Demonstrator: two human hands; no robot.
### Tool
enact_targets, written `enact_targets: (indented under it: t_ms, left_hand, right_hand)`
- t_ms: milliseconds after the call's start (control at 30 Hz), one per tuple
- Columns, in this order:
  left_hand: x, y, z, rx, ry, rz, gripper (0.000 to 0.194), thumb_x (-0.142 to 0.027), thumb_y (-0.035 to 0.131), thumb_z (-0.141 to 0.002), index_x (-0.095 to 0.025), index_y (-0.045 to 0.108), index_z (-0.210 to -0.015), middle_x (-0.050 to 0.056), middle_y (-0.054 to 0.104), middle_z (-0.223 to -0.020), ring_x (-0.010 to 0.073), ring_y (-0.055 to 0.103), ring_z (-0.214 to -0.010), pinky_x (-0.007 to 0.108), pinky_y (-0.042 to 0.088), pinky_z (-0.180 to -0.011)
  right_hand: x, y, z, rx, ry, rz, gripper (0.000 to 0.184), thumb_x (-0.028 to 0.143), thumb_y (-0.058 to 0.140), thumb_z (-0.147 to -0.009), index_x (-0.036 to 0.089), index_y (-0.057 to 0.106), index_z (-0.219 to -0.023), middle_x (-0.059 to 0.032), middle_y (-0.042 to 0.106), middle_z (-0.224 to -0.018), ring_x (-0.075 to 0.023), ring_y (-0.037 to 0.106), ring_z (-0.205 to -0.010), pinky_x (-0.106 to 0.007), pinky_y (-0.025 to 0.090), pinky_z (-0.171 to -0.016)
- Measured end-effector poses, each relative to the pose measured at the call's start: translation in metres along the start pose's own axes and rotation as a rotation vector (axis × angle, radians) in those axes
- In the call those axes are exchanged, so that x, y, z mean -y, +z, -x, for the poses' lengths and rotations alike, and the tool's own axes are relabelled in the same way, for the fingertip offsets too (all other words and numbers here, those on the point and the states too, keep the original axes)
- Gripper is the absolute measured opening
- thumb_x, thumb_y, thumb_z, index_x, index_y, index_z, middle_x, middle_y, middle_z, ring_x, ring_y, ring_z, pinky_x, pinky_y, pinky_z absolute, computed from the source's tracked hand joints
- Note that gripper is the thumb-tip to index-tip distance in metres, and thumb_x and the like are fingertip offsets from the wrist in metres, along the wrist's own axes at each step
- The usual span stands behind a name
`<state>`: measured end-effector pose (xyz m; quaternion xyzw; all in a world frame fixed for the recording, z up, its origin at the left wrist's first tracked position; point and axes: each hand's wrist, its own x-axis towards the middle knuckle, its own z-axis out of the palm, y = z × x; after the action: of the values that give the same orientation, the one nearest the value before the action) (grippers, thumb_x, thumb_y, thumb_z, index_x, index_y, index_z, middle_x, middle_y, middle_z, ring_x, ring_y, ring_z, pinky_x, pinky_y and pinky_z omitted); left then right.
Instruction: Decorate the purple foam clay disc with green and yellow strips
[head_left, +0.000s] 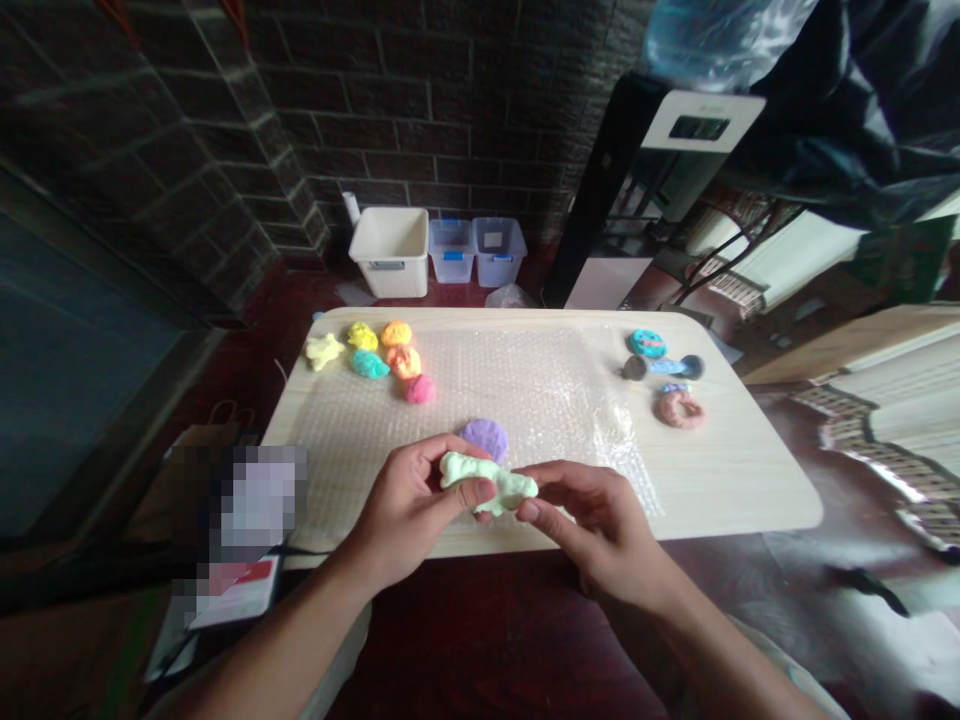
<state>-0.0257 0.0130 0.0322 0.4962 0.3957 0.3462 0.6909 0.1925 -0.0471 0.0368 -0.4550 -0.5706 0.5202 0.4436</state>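
Pale-green modelling clay held above counter's near edge, both hands half-curled, fingertips pinching ends. Likely light, soft, easily dented; best held lightly at thicker parts.

head-worn view, forward and down

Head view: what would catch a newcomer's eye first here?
Likely the pale green lump held between the left hand and right hand, just in front of a purple disc on the bubble wrap. Next, the cluster of yellow, orange, teal and pink lumps at the table's far left, and the blue dumbbell-like piece at its right.
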Motion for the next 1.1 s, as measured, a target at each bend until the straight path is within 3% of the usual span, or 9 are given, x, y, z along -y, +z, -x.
enact_targets:
  t_ms: [100,300,533,633,733,867,967,1100]
  left_hand:
    - [0.001,0.004,-0.001,-0.025,-0.036,0.043,0.031,-0.035,0.091,-0.08,-0.014,0.073,-0.095,0.004,0.075,-0.079,0.0167,0.069,-0.064,0.028,0.061,-0.062]
    - [0.004,0.014,-0.003,-0.015,-0.073,0.079,0.03,-0.036,0.088,-0.082,-0.012,0.072,-0.089,0.005,0.076,-0.074,0.014,0.068,-0.058,0.024,0.058,-0.058]
    - [0.01,0.031,0.0,-0.216,-0.085,0.223,0.033,-0.034,0.094,-0.074,-0.012,0.072,-0.087,0.006,0.076,-0.08,0.0175,0.071,-0.071,0.031,0.066,-0.065]
    - [0.01,0.033,0.001,-0.302,-0.085,0.254,0.035,-0.033,0.095,-0.072,-0.012,0.071,-0.084,0.005,0.075,-0.078,0.0175,0.07,-0.071,0.032,0.067,-0.066]
    - [0.01,0.03,0.001,-0.326,-0.06,0.24,0.033,-0.033,0.095,-0.073,-0.012,0.071,-0.084,0.004,0.074,-0.076,0.0158,0.069,-0.07,0.028,0.064,-0.065]
    - [0.009,0.023,0.0,-0.239,-0.077,0.162,0.034,-0.036,0.093,-0.074,-0.013,0.074,-0.09,0.004,0.075,-0.078,0.0168,0.068,-0.069,0.027,0.059,-0.062]
    - [0.008,0.022,0.0,-0.139,-0.059,0.107,0.033,-0.037,0.091,-0.078,-0.013,0.075,-0.094,0.004,0.075,-0.081,0.0162,0.068,-0.071,0.025,0.056,-0.066]
    - [0.011,0.025,0.002,-0.073,-0.014,0.069,0.028,-0.037,0.085,-0.086,-0.013,0.076,-0.095,0.005,0.075,-0.084,0.0151,0.067,-0.076,0.023,0.054,-0.071]
  right_hand:
    - [0.001,-0.003,0.003,-0.075,-0.126,0.114,0.019,0.022,0.074,-0.098,0.023,0.079,-0.117,-0.0074,0.081,-0.101,-0.019,0.077,-0.087,-0.032,0.063,-0.078]
    - [0.003,0.0,0.005,-0.167,-0.367,0.412,0.015,0.013,0.077,-0.093,0.019,0.075,-0.106,-0.0042,0.079,-0.086,-0.0167,0.075,-0.076,-0.027,0.061,-0.068]
    - [-0.011,0.013,0.005,-0.25,-0.695,0.827,0.019,-0.001,0.064,-0.096,0.013,0.071,-0.107,-0.0144,0.076,-0.095,-0.0221,0.073,-0.081,-0.034,0.062,-0.067]
    - [-0.01,0.02,0.006,-0.192,-0.674,0.864,0.03,-0.001,0.061,-0.097,0.012,0.07,-0.122,-0.0176,0.076,-0.101,-0.0264,0.074,-0.091,-0.039,0.066,-0.075]
    - [-0.004,0.023,0.005,-0.143,-0.573,0.696,0.033,0.003,0.062,-0.097,0.015,0.071,-0.127,-0.0174,0.077,-0.106,-0.0272,0.076,-0.096,-0.04,0.067,-0.078]
    - [-0.004,0.015,0.002,-0.168,-0.35,0.324,0.018,0.011,0.071,-0.097,0.023,0.078,-0.109,-0.0061,0.078,-0.091,-0.0197,0.076,-0.08,-0.033,0.065,-0.073]
    - [-0.008,0.008,-0.002,-0.168,-0.227,0.122,0.037,0.02,0.082,-0.092,0.025,0.071,-0.127,-0.0042,0.076,-0.096,-0.0187,0.076,-0.079,-0.032,0.065,-0.071]
    - [-0.008,0.005,-0.001,-0.075,-0.319,0.396,0.037,0.021,0.077,-0.097,0.021,0.071,-0.133,-0.0076,0.076,-0.097,-0.019,0.074,-0.08,-0.032,0.063,-0.073]
